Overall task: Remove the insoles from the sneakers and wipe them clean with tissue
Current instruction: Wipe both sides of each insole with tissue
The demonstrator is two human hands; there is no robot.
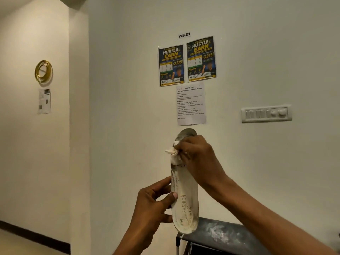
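Observation:
A white, dirt-speckled insole with "FASHION" printed near its heel is held upright in front of the wall. My left hand grips its lower half, thumb across the printed face. My right hand presses a crumpled white tissue against the upper part of the insole, just below the toe end. No sneakers are in view.
A dark shelf top with white dusty smears sits below the insole at the bottom right. On the wall are two posters, a printed sheet and a switch panel. A wall corner stands to the left.

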